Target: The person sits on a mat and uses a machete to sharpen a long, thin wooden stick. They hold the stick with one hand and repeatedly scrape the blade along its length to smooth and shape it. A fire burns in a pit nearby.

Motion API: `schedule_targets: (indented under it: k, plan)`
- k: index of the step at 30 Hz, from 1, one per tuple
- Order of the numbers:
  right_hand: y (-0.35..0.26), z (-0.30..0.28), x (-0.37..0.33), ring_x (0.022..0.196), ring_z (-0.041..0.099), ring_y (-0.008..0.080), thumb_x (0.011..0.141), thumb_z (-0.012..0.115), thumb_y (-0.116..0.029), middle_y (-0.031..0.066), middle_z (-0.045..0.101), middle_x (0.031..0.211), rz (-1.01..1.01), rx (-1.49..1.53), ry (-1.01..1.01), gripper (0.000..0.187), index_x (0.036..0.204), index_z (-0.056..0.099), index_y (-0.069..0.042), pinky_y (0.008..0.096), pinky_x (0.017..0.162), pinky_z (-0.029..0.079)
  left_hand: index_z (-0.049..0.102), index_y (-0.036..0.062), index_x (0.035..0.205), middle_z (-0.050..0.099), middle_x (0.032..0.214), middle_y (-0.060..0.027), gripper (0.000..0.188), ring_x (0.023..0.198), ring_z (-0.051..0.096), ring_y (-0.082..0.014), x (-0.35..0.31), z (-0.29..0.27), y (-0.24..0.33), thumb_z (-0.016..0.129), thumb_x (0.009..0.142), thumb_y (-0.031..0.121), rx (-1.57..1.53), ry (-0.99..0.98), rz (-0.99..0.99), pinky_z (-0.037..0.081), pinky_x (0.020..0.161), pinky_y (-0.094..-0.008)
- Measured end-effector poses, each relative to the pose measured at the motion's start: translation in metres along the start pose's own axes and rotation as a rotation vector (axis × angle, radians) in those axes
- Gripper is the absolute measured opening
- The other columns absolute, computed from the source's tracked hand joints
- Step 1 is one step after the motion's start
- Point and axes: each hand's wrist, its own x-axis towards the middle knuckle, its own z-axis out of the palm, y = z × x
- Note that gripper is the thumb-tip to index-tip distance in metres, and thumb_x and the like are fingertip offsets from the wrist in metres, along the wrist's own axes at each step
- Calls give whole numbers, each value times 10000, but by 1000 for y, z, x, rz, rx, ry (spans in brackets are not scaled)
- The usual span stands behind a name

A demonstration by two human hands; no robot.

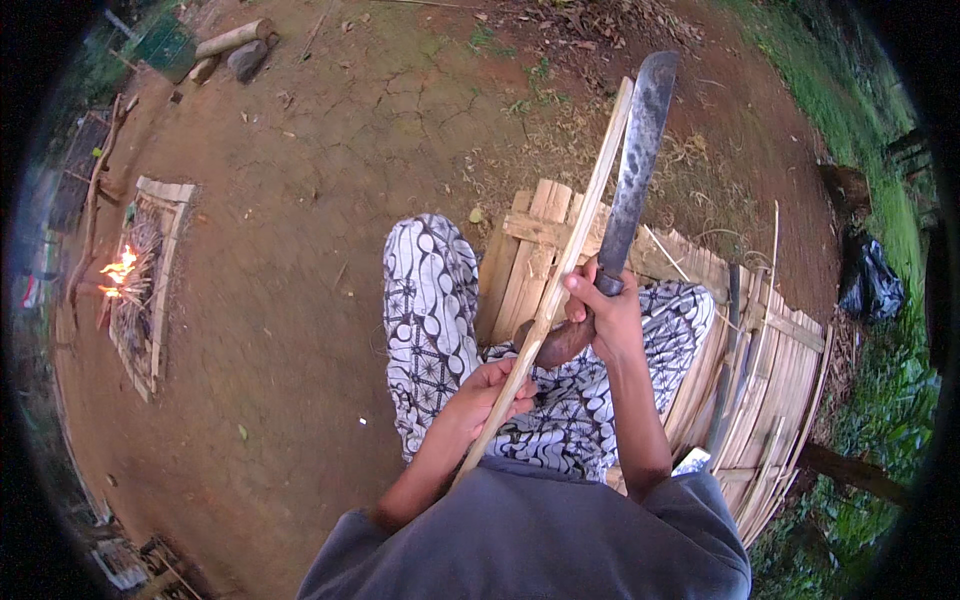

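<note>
A long pale strip of split bamboo or wood (570, 255) slants from my waist up and away to the right. Around its lower part, my left hand (490, 395) is closed. My right hand (605, 305) grips the dark curved wooden handle of a machete (640, 150), and its thumb rests near the strip. The broad, mottled steel blade points away from me and lies close beside the strip's far end. Under both hands are my legs in white and black patterned cloth (430, 290).
I sit on a slatted bamboo bench (770, 400), on which another long dark blade (728, 370) lies at my right. A fire (120, 270) burns in a framed pit at the left. Beyond the bench at right is a black plastic bag (870, 280). Logs (235, 38) lie far left.
</note>
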Motion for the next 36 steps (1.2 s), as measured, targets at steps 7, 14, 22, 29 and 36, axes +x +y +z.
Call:
schedule_targets:
  k: [7, 14, 22, 29, 36]
  plan:
    - [-3, -6, 0, 447, 478, 99, 708, 739, 34, 26, 541, 605, 12, 85, 51, 296, 732, 465, -75, 225, 413, 367, 547, 17, 885, 561, 748, -19, 150, 632, 522, -85, 6, 3, 2, 661, 788, 21, 435, 183, 54, 423, 575, -204]
    - [-17, -8, -9, 443, 457, 74, 716, 742, 20, 32, 557, 623, -10, 136, 35, 291, 740, 471, -83, 219, 411, 360, 504, 20, 836, 510, 704, -11, 139, 632, 494, -107, 13, 6, 11, 639, 807, 7, 563, 68, -40, 430, 593, -244]
    - [-49, -12, 2, 465, 456, 70, 734, 743, -21, 46, 593, 673, -164, 191, 114, 283, 733, 471, -98, 217, 438, 376, 581, 31, 910, 526, 700, 43, 76, 618, 486, -37, -3, -43, 6, 616, 849, 60, 1271, 349, 274, 388, 549, -175]
    - [-31, -36, 6, 459, 462, 77, 722, 761, -34, 6, 521, 593, -152, 142, 227, 298, 708, 469, -91, 216, 436, 378, 581, 14, 929, 570, 761, 3, 85, 676, 514, -69, -73, 97, 92, 589, 847, 35, 1484, 586, 1396, 405, 575, -199]
    - [-20, -39, 1, 455, 466, 76, 726, 760, -43, -2, 509, 572, -174, 101, 255, 294, 676, 473, -82, 215, 430, 372, 580, 13, 939, 572, 777, -5, 97, 692, 517, -79, -48, 101, 97, 581, 851, 54, 1616, 414, 1404, 406, 594, -210]
